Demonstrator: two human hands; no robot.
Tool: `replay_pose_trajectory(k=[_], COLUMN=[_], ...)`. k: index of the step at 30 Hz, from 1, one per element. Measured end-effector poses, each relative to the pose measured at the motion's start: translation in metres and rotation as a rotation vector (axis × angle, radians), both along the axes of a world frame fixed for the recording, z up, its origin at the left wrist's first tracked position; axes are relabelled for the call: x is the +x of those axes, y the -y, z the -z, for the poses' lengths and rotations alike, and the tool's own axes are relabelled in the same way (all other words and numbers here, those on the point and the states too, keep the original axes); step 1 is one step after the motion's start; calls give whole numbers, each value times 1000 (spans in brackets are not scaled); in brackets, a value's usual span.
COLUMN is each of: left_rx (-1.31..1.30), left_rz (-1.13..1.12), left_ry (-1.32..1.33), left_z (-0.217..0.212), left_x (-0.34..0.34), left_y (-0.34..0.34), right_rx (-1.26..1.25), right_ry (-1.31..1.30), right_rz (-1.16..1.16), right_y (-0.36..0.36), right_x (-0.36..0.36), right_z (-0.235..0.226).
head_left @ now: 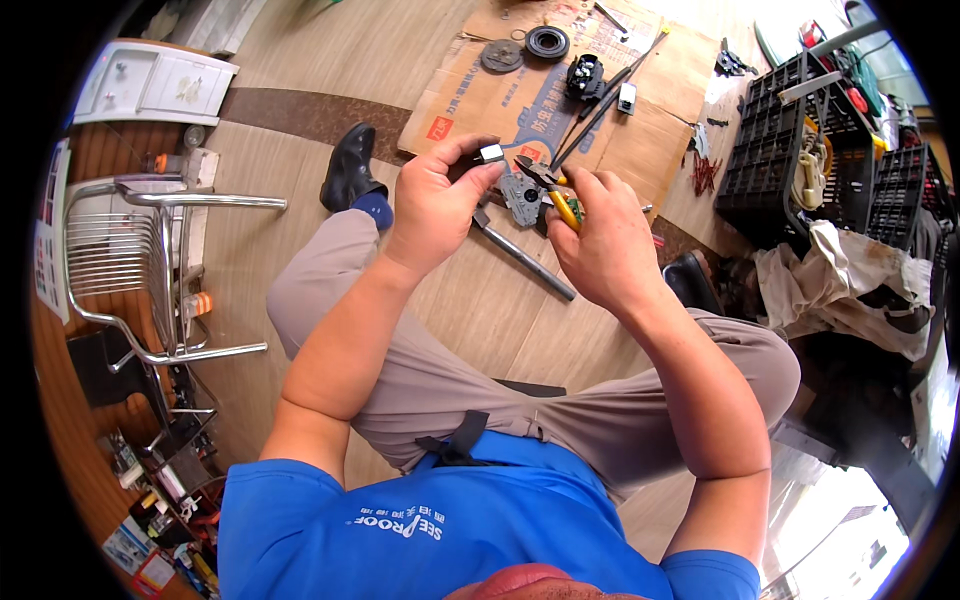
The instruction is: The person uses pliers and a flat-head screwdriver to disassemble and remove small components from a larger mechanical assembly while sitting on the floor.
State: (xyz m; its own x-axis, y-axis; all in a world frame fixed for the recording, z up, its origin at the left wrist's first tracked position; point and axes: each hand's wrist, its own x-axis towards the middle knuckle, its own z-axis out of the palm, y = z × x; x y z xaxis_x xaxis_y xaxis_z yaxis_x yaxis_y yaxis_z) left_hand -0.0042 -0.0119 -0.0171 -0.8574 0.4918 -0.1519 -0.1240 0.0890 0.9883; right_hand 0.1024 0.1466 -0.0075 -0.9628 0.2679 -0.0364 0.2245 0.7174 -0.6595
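Note:
Between the thumb and fingers of my left hand (432,205) is a small block with a white, shiny face (491,153). My right hand (612,235) grips a pair of diagonal cutters with yellow handles (565,208). The cutters' dark jaws (533,170) are parted and point toward the block, a short way from it. Just below the two hands lies a grey metal part with a dark round hole (524,196). A hammer with a metal shaft (525,258) rests on the floor nearer my body.
A flattened cardboard sheet (455,90) holds a black ring-shaped part (547,42), a grey disc (502,57), a black housing (585,77) and long dark tools (608,103). Black plastic crates (765,150) and a crumpled cloth (840,285) are at right. A metal chair (120,245) stands at left.

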Motion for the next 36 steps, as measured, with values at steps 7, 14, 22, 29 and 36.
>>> replay_pose_trajectory(k=[7, 14, 22, 29, 36], left_rx=[-84, -43, -224, -128, 21], left_rz=[39, -6, 80, 107, 191], left_ry=[-144, -180, -277, -84, 53], left_z=[5, 3, 2, -1, -7], left_x=[3, 7, 3, 5, 6], left_y=[2, -1, 2, 1, 2], right_rx=[-8, 3, -2, 23, 21], right_ry=[6, 11, 120, -44, -120], right_rz=[-31, -40, -40, -35, -33], right_y=[2, 2, 2, 2, 5], right_x=[1, 1, -2, -4, -5], right_z=[3, 2, -6, -8, -1])
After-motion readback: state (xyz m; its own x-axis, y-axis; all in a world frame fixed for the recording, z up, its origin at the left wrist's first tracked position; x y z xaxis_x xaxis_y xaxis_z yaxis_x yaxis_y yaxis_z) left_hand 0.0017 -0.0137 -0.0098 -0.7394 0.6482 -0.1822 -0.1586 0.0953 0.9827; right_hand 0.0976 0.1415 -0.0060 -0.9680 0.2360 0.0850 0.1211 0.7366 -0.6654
